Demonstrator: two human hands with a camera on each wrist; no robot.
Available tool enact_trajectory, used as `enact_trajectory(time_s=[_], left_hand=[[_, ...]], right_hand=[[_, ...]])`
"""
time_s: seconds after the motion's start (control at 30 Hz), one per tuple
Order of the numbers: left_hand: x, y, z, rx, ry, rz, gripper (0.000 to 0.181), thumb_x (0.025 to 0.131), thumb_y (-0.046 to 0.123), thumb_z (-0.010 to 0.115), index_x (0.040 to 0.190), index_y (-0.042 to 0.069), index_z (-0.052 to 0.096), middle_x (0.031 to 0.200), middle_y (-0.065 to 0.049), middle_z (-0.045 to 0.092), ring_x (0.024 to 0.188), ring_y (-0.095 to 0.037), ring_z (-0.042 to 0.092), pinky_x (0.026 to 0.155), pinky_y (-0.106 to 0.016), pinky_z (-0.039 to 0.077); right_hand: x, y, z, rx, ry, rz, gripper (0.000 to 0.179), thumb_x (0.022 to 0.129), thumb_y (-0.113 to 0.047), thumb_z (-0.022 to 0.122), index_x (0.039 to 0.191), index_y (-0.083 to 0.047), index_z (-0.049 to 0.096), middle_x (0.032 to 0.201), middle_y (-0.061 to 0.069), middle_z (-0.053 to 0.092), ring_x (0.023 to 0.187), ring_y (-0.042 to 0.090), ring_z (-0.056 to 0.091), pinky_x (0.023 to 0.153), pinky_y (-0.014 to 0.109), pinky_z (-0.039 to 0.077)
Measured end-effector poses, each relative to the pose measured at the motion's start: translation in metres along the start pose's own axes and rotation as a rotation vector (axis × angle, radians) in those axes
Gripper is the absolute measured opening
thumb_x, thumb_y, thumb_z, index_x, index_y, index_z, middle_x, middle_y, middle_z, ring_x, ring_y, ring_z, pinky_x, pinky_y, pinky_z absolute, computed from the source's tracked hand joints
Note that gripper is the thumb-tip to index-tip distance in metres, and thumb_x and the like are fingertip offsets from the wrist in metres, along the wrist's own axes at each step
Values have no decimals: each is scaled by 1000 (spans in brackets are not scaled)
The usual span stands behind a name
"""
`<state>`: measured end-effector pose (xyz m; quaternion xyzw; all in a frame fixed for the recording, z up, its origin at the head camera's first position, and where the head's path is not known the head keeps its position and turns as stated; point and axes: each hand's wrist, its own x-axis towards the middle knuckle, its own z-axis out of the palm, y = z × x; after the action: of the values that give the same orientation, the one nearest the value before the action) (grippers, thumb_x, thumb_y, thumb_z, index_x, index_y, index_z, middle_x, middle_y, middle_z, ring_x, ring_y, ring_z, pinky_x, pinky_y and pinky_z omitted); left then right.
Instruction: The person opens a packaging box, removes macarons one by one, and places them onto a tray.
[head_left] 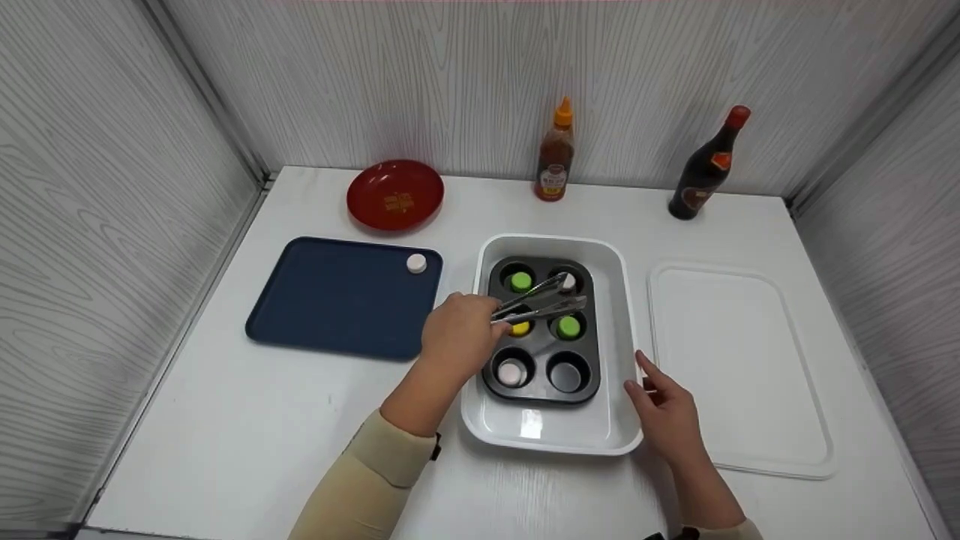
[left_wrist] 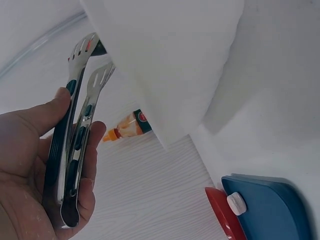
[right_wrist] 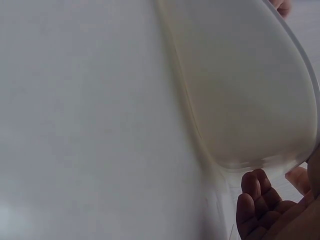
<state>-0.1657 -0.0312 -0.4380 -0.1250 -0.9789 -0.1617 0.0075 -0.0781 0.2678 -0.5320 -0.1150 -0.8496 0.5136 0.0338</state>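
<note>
A person's left hand (head_left: 461, 334) wraps round metal tongs (head_left: 555, 307), parted tips above the 1 o'clock side of a muffin tin (head_left: 541, 357) inside a white bin (head_left: 613, 315), while the right hand (head_left: 664, 409), fingers bent, grips the rim near 4 o'clock. A blue tray (head_left: 337, 307) lies at the bin's 9 o'clock.

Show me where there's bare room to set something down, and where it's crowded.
Bare: the table nearer the person than the blue tray, left of the left sleeve; also between sauce bottle and dark bottle. Crowded: the white bin, with muffin pan inside, tongs and left hand above, right hand at its right rim.
</note>
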Motion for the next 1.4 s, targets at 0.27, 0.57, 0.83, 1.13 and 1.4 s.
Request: enact_trajectory(time_s=[0.27,0.57,0.83,1.13,1.4], left_hand=[[-1,2,12,34,-1,29,26,94,40,81,103,15,79,95,-6,77,89,-29,69,71,-46,57],[3,4,18,52,-25,28,26,94,41,80,102,16,80,94,-6,77,91,-29,69,73,-47,57],[5,6,23,119,-27,52,27,94,40,81,99,14,79,92,-7,76,88,-29,68,73,-47,58],[7,9,26,157,-46,66,24,95,36,80,99,13,78,93,-9,75,88,-29,69,72,-46,59],[10,10,28,160,-71,66,23,96,36,81,104,14,78,95,-8,76,90,-30,70,73,-46,59]], right_hand=[[0,1,0,-12,-3,15,53,103,-10,69,154,-15,57,102,18,66,81,20,64,69,22,55],[1,2,1,-6,8,13,53,102,-10,70,153,-14,57,101,17,65,80,20,64,68,23,55],[1,4,0,-13,6,-1,53,102,-9,70,154,-14,57,101,18,65,81,22,64,68,23,55],[0,4,-1,-16,-6,-22,53,104,-11,69,155,-15,56,106,19,67,85,25,66,70,23,56],[1,4,0,-12,-4,-27,53,103,-10,70,154,-14,56,105,19,68,84,25,66,70,22,55]])
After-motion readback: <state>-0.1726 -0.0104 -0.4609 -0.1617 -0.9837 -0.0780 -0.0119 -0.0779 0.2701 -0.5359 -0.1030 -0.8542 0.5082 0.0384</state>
